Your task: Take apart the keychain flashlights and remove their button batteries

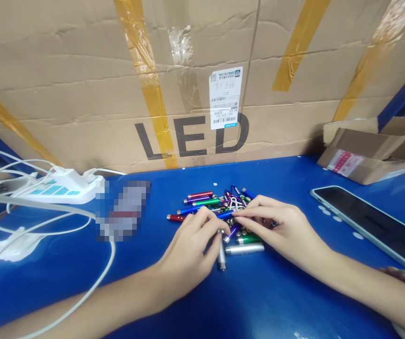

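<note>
A pile of small metal keychain flashlights in red, blue, green, purple and silver lies at the middle of the table. My right hand point(280, 219) reaches in from the right, thumb and forefinger pinching a blue flashlight point(225, 214). Opposite it, my left hand point(197, 240) is curled over the left side of the pile, fingers drawn together; what they hold, if anything, is hidden. Just by its thumb is a silver flashlight point(221, 256), pointing towards me. Another silver flashlight point(245, 249) lies crosswise below a green one point(248, 239). Coloured carabiner clips point(236, 202) are tangled behind.
A white power strip point(66, 186) with looping cables stands on the left, one cable crossing over my left forearm. A blurred-out object point(126, 207) lies beside it. On the right are a phone point(372, 226) and an open small carton point(365, 153). A large cardboard box point(100, 94) walls the back.
</note>
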{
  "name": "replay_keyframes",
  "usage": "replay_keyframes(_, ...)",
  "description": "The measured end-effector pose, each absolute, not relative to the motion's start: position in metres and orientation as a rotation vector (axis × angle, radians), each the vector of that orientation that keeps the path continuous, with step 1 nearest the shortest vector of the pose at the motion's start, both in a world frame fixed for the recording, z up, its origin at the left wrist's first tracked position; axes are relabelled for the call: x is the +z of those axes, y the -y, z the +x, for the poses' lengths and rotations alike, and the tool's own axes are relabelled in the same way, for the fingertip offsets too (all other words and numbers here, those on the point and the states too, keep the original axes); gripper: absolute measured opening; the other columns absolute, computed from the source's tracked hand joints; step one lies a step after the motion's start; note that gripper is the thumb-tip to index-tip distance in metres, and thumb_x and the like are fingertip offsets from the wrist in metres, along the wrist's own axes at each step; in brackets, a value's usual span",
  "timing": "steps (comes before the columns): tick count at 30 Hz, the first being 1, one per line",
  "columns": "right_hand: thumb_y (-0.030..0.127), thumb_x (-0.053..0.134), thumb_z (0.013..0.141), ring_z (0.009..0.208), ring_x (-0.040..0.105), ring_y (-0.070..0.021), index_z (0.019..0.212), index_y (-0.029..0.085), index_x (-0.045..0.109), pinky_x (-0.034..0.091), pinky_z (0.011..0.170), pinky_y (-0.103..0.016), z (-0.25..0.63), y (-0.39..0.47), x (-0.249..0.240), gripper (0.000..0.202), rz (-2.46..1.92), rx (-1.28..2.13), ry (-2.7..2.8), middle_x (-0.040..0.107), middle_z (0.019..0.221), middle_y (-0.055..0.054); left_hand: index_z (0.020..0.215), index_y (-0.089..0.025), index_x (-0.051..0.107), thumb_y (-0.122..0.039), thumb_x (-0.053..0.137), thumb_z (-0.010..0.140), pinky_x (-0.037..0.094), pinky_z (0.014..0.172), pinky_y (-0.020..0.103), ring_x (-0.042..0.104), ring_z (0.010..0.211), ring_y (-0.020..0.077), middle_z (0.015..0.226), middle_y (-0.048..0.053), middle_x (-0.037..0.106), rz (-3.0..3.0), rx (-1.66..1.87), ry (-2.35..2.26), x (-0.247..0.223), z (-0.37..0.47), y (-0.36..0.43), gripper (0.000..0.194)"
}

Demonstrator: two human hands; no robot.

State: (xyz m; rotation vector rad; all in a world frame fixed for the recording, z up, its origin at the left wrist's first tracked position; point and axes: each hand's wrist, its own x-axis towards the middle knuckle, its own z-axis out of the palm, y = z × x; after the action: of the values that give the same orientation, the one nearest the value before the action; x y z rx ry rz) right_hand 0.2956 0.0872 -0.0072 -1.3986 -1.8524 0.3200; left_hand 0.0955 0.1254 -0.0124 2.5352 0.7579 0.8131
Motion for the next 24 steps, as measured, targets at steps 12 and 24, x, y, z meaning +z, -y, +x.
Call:
replay_keyframes(12, 0.013, 0.051, 0.086, 0.084, 0.062, -0.0172, 0.096, 0.021, 0.069, 0.053, 0.074, -0.031, 0.288, -0.086, -0.002, 0.022, -1.252, 0.31, 1.935, 0.063, 0.09, -0.006, 0.093, -0.018, 0.057, -0.016, 0.055, 0.081, 0.043, 0.077, 0.032, 0.051, 0.083, 0.0178, 0.096, 0.007, 0.055, 2.668, 0.906, -0.47, -0.004, 0.092, -0.113, 0.013)
replay_keyframes(24, 0.047, 0.039, 0.091, 0.083, 0.067, -0.0264, 0.127, 0.014, 0.054, 0.053, 0.044, -0.027, 0.302, -0.077, -0.002, 0.051, -1.802, -0.746, 2.074, 0.061, 0.11, -0.019, 0.132, -0.027, 0.043, -0.03, 0.069, 0.068, 0.029, 0.105, 0.062, 0.025, 0.136, 0.038, 0.145, 0.008, 0.036, 2.717, 0.665, -0.629, -0.018, 0.093, -0.118, 0.069)
